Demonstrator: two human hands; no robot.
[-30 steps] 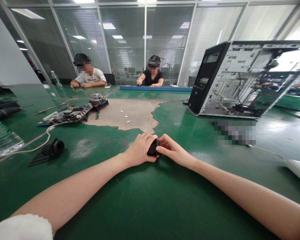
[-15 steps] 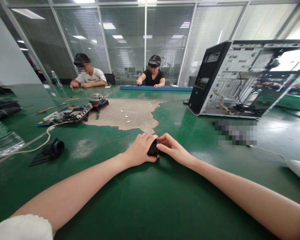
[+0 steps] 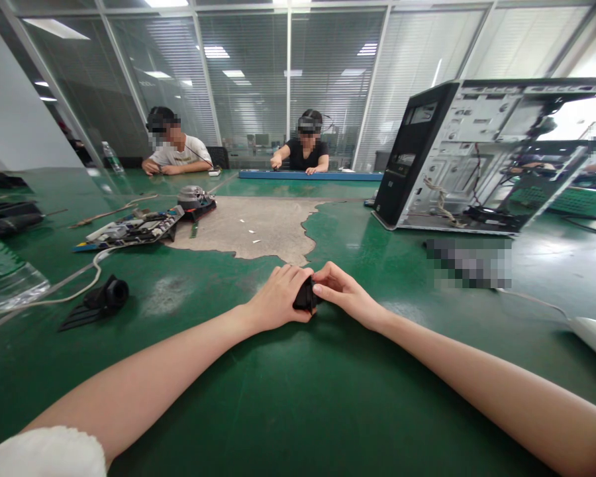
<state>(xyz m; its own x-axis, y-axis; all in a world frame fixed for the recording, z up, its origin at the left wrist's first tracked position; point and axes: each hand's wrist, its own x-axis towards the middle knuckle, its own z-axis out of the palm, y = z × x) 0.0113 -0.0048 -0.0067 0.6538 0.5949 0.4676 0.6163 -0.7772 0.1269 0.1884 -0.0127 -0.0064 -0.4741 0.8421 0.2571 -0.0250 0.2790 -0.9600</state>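
Note:
A small black plastic part [image 3: 304, 297] is held between my two hands, just above or on the green table [image 3: 328, 397]; its exact kind cannot be made out. My left hand [image 3: 279, 295] wraps round it from the left, fingers over the top and thumb below. From the right, my right hand [image 3: 345, 295] pinches its edge with thumb and forefinger, the other fingers curled. Much of the part is hidden by the hands. To the left lies another black plastic piece [image 3: 104, 295] with a round opening and a flat slatted end.
An open computer case [image 3: 422, 159] stands at the right. A circuit board [image 3: 134, 228] and a metal-topped fan piece [image 3: 195, 199] lie left of the bare patch [image 3: 263, 225]. Clear bottles, a pale cable [image 3: 97, 265] and a blue bar [image 3: 308, 175] are around. Two people sit across.
Hardly anything differs. Both hands stay round the black part, and the right fingers have shifted very slightly.

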